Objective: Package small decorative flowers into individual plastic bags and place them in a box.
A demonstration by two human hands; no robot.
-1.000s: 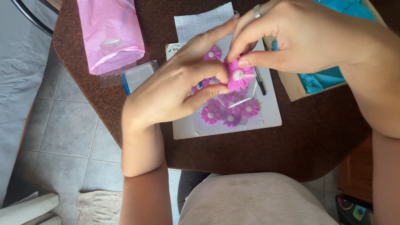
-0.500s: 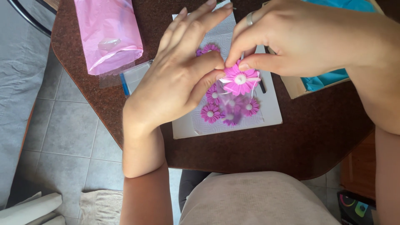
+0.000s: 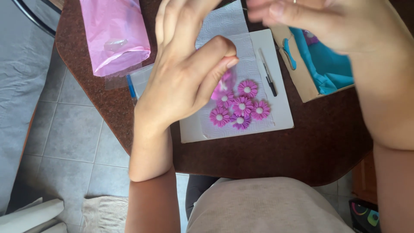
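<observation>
Left hand point(image 3: 181, 82) pinched a pink flower point(image 3: 224, 84); right hand point(image 3: 327, 30) blurred, grip unclear. Squeezing risked crushing petals.

Six pink paper flowers point(image 3: 239, 107), one black pen point(image 3: 268, 77), one pink bag point(image 3: 114, 34), one cardboard box point(image 3: 297, 73)

Left hand point(image 3: 181, 82) hovers over the white board point(image 3: 282, 114), thumb and forefinger pinched at a blurred pink flower point(image 3: 225, 83); six pink flowers point(image 3: 240, 106) clustered below; right hand point(image 3: 336, 30) raised, blurred.
</observation>
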